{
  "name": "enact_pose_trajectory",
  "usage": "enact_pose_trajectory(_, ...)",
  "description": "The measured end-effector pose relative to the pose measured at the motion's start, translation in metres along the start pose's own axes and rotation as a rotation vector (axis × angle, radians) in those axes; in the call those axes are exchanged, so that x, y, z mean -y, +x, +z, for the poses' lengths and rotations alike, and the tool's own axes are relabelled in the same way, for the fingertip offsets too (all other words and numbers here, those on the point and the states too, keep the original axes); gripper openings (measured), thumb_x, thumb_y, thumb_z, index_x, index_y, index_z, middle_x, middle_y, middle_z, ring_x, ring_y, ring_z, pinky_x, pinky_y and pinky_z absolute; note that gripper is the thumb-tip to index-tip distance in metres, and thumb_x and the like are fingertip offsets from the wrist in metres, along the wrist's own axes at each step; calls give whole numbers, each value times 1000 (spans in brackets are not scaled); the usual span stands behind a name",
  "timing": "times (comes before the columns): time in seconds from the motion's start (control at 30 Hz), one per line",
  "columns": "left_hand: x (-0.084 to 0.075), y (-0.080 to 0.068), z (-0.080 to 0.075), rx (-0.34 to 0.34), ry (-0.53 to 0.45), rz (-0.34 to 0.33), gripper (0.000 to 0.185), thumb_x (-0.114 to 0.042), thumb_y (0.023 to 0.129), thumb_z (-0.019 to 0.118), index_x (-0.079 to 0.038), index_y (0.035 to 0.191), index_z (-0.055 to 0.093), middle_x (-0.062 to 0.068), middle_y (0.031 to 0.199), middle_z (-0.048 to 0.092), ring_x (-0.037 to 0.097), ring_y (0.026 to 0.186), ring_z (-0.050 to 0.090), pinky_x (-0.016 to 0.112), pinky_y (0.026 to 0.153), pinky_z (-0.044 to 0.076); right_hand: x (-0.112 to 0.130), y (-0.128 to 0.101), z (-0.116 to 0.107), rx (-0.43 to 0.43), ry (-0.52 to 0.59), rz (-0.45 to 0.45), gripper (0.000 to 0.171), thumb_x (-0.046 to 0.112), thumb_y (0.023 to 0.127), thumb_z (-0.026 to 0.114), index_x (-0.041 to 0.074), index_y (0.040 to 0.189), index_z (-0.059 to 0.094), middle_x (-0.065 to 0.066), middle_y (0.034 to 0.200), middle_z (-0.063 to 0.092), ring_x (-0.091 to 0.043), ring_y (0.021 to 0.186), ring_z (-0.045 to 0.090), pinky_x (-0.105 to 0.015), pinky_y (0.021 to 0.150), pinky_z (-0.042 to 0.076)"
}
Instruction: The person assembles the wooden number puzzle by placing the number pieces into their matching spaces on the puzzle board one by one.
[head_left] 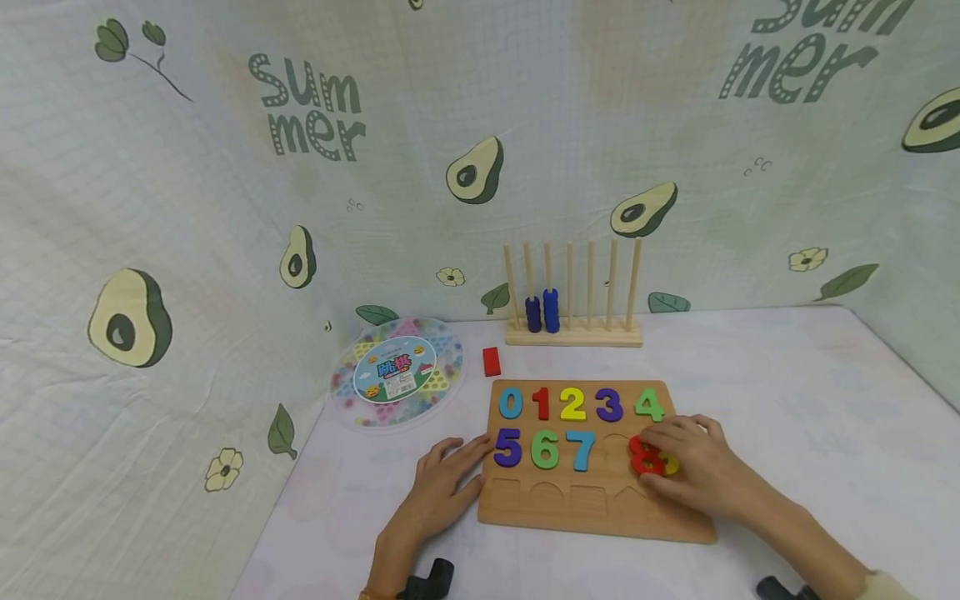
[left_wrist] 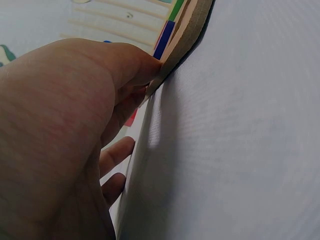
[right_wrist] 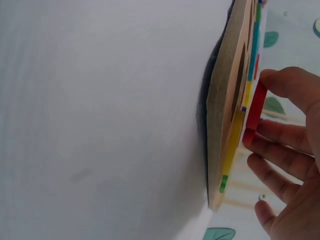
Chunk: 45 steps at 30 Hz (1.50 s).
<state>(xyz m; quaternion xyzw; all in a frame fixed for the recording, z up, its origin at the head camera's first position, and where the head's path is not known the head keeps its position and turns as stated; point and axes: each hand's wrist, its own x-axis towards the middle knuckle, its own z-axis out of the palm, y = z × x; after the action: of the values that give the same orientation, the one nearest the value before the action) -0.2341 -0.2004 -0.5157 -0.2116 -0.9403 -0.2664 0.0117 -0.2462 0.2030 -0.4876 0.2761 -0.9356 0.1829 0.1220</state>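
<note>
My right hand [head_left: 701,467] pinches a red number 8 [head_left: 645,456] between thumb and fingers. In the right wrist view the red 8 [right_wrist: 256,107] is slightly above the wooden number board [right_wrist: 220,110], over the lower right part. A yellow 9 [head_left: 672,464] shows partly beneath that hand. Blue, red, yellow, purple and green numbers 0 to 7 sit in two rows on the board [head_left: 517,510]. To the left of the 9 is an unfilled recess. My left hand [head_left: 442,487] touches the board's left edge, its fingers fairly straight and the thumb against the side.
Behind the board stands a wooden peg rack [head_left: 573,335] with dark blue beads on two pegs. A red rectangular block [head_left: 491,362] lies behind the board's left corner. A round, clear-packed game set [head_left: 397,371] is at the back left. A patterned cloth [head_left: 555,100] hangs behind.
</note>
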Motion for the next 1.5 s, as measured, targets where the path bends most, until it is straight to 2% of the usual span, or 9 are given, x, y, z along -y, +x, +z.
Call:
enact_pose_trajectory(0.27,1,0,0,2,2,3,49,-31,102,56,-28,150,48,-13,155,41,30,141,31,61,108,20,3,3,3,-1,8,-14,46,35,78,85,9,113,73,-6,115,70,-31,112,56,-58,96,27)
enact_pose_trajectory(0.73,-2,0,0,-21,-1,34,48,-28,101,56,-23,148,51,-9,154,44,32,139,33,61,106,23,8,10,8,14,8,-32,44,36,80,84,11,114,74,-4,116,70,-32,115,56,-59,97,27)
enact_pose_trajectory(1.17,-3,-1,0,-1,-2,13,48,-29,102,55,-25,149,50,-10,155,43,32,140,32,61,107,23,9,15,12,30,12,-49,44,35,81,83,10,116,74,-5,119,69,-35,120,53,-59,95,28)
enact_pose_trajectory(1.5,-1,-1,2,-10,-14,17,48,-28,101,56,-24,149,50,-10,155,43,32,140,32,62,106,22,10,21,17,79,49,32,45,44,84,79,13,116,74,-3,124,66,-34,125,47,-61,97,26)
